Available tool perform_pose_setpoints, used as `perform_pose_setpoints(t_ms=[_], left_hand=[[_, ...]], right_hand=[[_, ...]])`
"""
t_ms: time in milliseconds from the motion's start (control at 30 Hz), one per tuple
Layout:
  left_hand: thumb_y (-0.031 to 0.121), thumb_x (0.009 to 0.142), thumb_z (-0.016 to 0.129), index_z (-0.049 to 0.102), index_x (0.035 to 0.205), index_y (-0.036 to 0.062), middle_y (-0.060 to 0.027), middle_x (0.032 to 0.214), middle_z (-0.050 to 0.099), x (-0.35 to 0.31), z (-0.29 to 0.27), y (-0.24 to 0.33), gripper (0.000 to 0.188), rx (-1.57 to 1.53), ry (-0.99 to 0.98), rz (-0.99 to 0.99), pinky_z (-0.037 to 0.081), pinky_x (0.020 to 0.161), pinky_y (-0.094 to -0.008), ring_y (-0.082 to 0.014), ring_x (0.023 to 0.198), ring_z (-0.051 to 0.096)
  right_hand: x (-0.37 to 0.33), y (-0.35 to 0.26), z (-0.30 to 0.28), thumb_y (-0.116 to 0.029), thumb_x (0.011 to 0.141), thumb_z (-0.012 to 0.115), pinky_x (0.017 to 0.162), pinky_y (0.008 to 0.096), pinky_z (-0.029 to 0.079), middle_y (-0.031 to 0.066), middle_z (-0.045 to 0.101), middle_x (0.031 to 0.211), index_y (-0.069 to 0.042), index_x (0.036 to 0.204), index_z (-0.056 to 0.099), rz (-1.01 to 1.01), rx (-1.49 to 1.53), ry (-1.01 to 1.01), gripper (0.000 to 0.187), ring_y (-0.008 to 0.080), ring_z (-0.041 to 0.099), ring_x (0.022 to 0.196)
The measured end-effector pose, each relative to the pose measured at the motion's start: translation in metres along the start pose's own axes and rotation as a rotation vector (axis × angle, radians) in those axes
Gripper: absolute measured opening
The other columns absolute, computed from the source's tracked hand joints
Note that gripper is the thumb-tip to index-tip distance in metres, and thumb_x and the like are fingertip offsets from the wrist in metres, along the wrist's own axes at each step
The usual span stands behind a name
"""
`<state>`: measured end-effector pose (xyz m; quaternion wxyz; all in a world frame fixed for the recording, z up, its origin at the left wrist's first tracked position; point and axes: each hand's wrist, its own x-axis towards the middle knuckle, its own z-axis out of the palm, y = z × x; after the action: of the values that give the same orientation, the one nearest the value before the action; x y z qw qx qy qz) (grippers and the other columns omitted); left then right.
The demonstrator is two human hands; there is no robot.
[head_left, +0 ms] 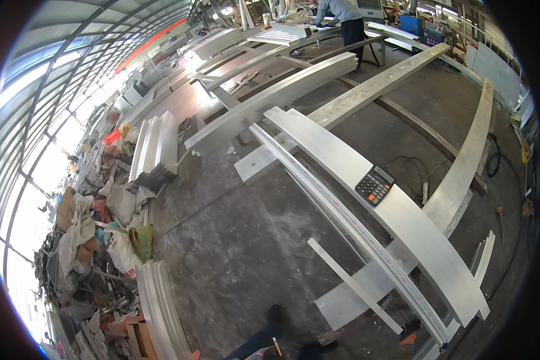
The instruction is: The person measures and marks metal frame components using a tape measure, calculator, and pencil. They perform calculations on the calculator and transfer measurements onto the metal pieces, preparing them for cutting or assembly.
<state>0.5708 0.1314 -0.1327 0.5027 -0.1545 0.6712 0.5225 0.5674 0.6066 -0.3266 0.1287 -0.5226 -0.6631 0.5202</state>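
Note:
At the lower edge, a thin pale stick (276, 346), like a pencil, rises from a small dark shape. That shape may be part of my right hand, but its fingers cannot be made out. My left hand is out of view. To the right in front of me, a long steel tape measure (348, 217) lies stretched along a narrow metal bar. Beside it runs a wide silvery metal profile (336, 141), laid across pale support beams. A black calculator (375, 185) with orange keys rests on the profile, with no hand touching it.
A co-worker (345, 24) stands bent over a bench at the back. Scrap and sacks (123, 255) pile up at left beside stacked ribbed profiles (156, 141). A thin metal strip (354, 285) lies across a beam end. Black cable (493, 156) hangs at right.

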Motion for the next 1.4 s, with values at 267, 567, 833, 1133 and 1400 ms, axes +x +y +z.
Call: perform_pose_setpoints(t_ms=[267, 567, 833, 1133, 1400], left_hand=[[0.029, 0.100, 0.065, 0.065, 0.089, 0.0095, -0.0020, 0.073, 0.064, -0.008, -0.093, 0.009, 0.022, -0.168, 0.038, -0.004, 0.048, 0.049, -0.0293, -0.0118, 0.058, 0.060], [0.030, 0.101, 0.064, 0.071, 0.098, 0.0124, -0.0014, 0.078, 0.067, 0.054, -0.156, -0.015, 0.019, -0.065, -0.082, -0.026, 0.052, 0.061, -0.0332, -0.0137, 0.068, 0.062], [0.029, 0.101, 0.062, 0.068, 0.107, 0.0120, -0.0055, 0.086, 0.068, 0.096, -0.196, 0.017, 0.019, -0.127, -0.118, -0.011, 0.053, 0.065, -0.0369, -0.0193, 0.074, 0.064], [0.028, 0.101, 0.059, 0.064, 0.117, 0.0116, -0.0101, 0.094, 0.069, 0.133, -0.203, 0.065, 0.023, -0.125, -0.139, -0.022, 0.055, 0.070, -0.0411, -0.0255, 0.080, 0.067], [0.027, 0.102, 0.057, 0.061, 0.125, 0.0112, -0.0141, 0.102, 0.070, 0.168, -0.199, 0.070, 0.029, -0.028, -0.184, -0.020, 0.056, 0.074, -0.0448, -0.0311, 0.085, 0.069]], right_hand=[[-0.106, -0.084, 0.086, -0.025, 0.101, 0.057, 0.062, 0.0340, 0.046, 0.0065, 0.067, 0.089, -0.009, 0.105, 0.067, -0.173, -0.017, 0.021, 0.019, 0.0172, 0.060, 0.075], [-0.193, -0.169, 0.223, -0.025, 0.101, 0.056, 0.065, 0.0350, 0.047, 0.0069, 0.067, 0.091, -0.009, 0.105, 0.067, -0.270, -0.034, -0.264, 0.019, 0.0181, 0.061, 0.079], [-0.211, -0.193, 0.285, -0.024, 0.102, 0.054, 0.068, 0.0359, 0.048, 0.0072, 0.067, 0.093, -0.009, 0.105, 0.067, -0.294, -0.062, -0.433, 0.020, 0.0189, 0.062, 0.082], [-0.193, -0.212, 0.336, -0.023, 0.102, 0.053, 0.071, 0.0369, 0.050, 0.0076, 0.067, 0.095, -0.009, 0.106, 0.067, -0.282, -0.116, -0.523, 0.020, 0.0198, 0.063, 0.086], [-0.183, -0.216, 0.354, -0.023, 0.103, 0.052, 0.074, 0.0378, 0.051, 0.0079, 0.068, 0.097, -0.009, 0.106, 0.066, -0.276, -0.118, -0.562, 0.020, 0.0206, 0.064, 0.089]])
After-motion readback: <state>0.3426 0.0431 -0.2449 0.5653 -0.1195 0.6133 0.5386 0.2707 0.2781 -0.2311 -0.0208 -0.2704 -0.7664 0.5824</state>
